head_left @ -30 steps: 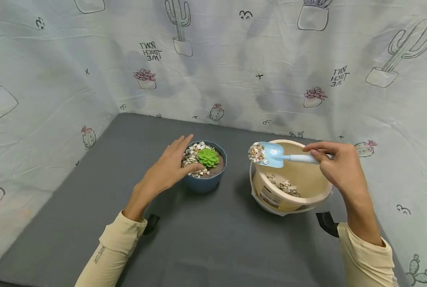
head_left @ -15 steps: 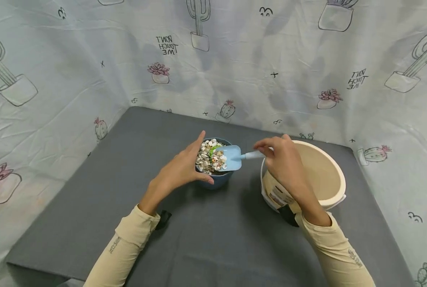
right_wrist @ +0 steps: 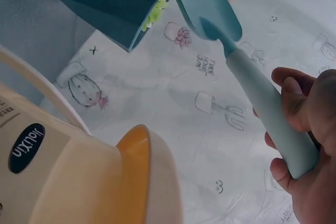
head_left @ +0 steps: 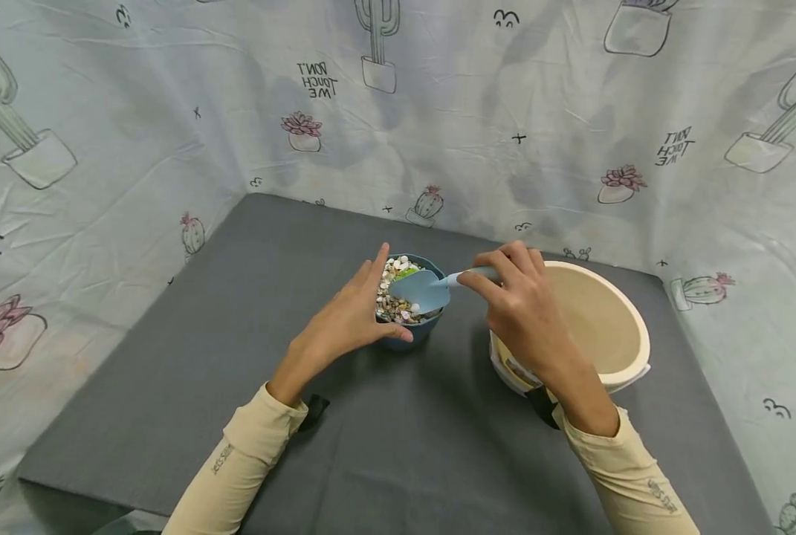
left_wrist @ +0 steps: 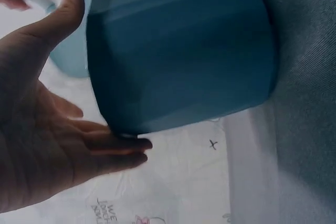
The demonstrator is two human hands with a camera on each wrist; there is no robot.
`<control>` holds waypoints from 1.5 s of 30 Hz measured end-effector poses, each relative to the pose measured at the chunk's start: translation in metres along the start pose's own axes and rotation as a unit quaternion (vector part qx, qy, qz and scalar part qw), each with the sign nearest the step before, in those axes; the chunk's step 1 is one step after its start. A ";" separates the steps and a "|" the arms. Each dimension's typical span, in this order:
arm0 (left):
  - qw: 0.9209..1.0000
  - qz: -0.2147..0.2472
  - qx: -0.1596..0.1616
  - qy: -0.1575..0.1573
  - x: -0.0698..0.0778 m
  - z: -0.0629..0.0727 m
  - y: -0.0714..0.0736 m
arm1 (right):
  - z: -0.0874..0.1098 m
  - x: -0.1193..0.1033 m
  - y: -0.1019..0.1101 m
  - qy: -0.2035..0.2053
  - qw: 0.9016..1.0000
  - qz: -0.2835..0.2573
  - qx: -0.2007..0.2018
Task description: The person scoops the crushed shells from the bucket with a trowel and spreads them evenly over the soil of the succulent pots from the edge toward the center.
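My right hand [head_left: 521,305] grips the handle of a light blue trowel [head_left: 424,290], its blade tipped down over the blue flowerpot [head_left: 403,340]. In the right wrist view the trowel handle [right_wrist: 262,100] lies along my curled fingers. Small pebbles [head_left: 392,306] cover the soil in the pot, and part of a green succulent [head_left: 404,273] shows behind the blade. My left hand [head_left: 351,308] is spread along the pot's left side, thumb in front and fingers behind. In the left wrist view those fingers [left_wrist: 121,150] reach the rim of the blue pot [left_wrist: 181,56].
A cream bucket [head_left: 638,334] with a white handle stands right of the blue pot, partly behind my right forearm. The grey table [head_left: 237,312] ends at a front left edge. A pale cloth printed with cacti [head_left: 451,96] hangs behind and at both sides.
My right hand has carried the pebble-laden trowel leftward from above the bucket to the pot and tilted it, and the pebbles have slid off. My left hand stays at the pot.
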State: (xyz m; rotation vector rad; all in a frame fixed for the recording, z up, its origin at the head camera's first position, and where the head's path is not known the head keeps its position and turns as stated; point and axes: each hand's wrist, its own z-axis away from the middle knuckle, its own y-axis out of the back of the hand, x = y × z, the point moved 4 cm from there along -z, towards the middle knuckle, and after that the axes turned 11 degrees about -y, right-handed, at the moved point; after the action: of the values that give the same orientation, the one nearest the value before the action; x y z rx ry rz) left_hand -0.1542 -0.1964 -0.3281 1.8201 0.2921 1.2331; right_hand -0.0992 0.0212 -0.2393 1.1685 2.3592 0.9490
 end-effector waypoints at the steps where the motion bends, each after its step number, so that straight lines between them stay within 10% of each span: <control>1: 1.000 -0.012 0.001 0.001 0.003 -0.002 -0.003 | 0.002 0.002 0.002 0.000 1.000 0.001 0.005; 12: 0.997 -0.061 0.034 -0.018 0.020 -0.022 -0.014 | 0.021 0.032 0.041 -0.095 0.990 -0.022 0.099; 18: 0.999 -0.016 -0.021 -0.045 0.014 -0.038 -0.001 | 0.048 0.066 0.085 -0.159 0.975 -0.015 0.157; 27: 0.988 0.003 -0.105 -0.111 0.000 -0.046 0.026 | 0.083 0.121 0.116 -0.218 0.971 0.083 0.045; 34: 0.983 -0.083 -0.094 -0.132 0.059 -0.049 0.017 | 0.080 0.140 0.080 -0.163 0.967 0.169 -0.096; 39: 0.967 -0.091 -0.081 -0.225 0.119 -0.060 -0.018 | 0.077 0.132 0.049 -0.063 0.957 0.234 -0.158; 45: 0.951 -0.095 -0.062 -0.289 0.142 -0.069 -0.051 | 0.074 0.127 0.025 0.027 0.937 0.286 -0.201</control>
State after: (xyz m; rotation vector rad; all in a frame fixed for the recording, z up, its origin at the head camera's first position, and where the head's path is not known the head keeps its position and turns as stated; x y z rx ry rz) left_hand -0.1307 -0.0424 -0.2709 1.9009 0.0525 0.5352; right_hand -0.1200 0.1638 -0.2766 1.6895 1.7430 1.5732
